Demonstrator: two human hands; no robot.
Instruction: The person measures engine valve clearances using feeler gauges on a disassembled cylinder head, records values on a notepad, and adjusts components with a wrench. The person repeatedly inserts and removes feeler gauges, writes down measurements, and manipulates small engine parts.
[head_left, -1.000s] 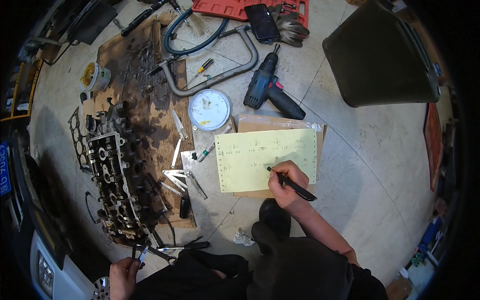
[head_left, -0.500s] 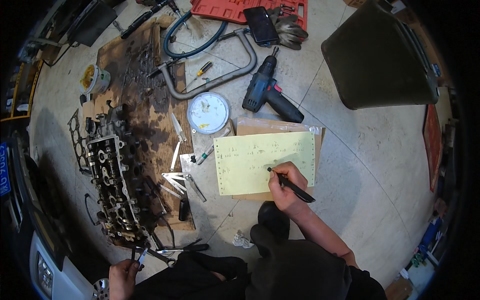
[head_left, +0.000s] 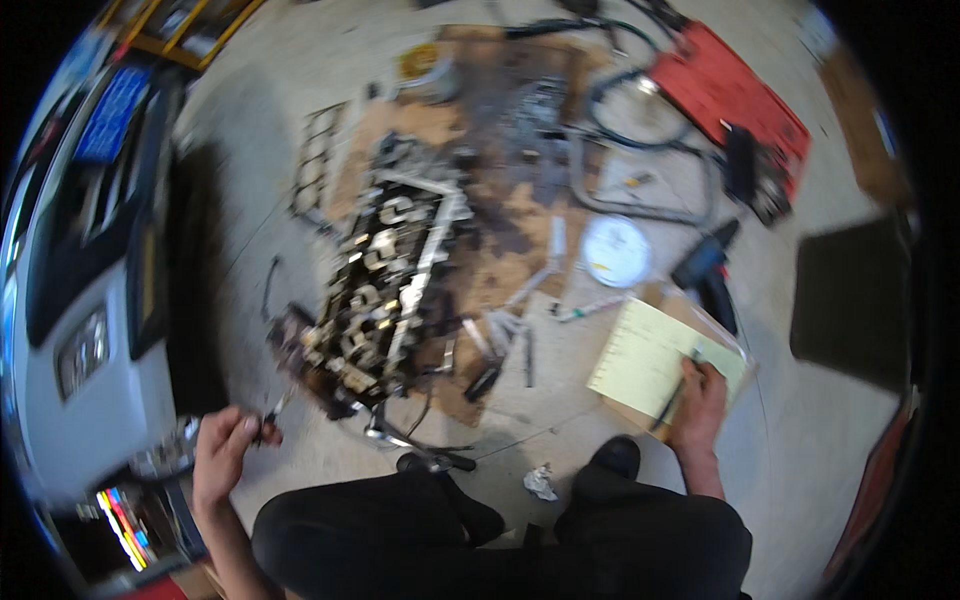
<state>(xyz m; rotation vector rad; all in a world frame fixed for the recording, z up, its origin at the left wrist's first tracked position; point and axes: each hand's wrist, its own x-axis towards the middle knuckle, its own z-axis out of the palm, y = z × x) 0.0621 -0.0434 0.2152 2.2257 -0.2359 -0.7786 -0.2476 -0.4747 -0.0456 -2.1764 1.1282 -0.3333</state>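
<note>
1. The floor (head_left: 785, 430) is carrying a stained wooden board (head_left: 502, 250) ahead of me.
2. A cylinder head (head_left: 385, 285) is resting toward the board's left side.
3. Cardboard (head_left: 673, 301), right of the board, is carrying a yellow sheet (head_left: 640, 352).
4. My right fingers (head_left: 708, 385) are holding a black pen (head_left: 670, 402) over the sheet, tip blurred.
5. My left fingers (head_left: 242, 432) are pinching a small tool (head_left: 274, 416), blurred, left of the cylinder head's near end.

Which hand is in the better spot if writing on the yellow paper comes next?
Probably the right hand: it holds a dark pen over the yellow paper. The left hand is farther away, left of the engine part, gripping something thin.
</note>
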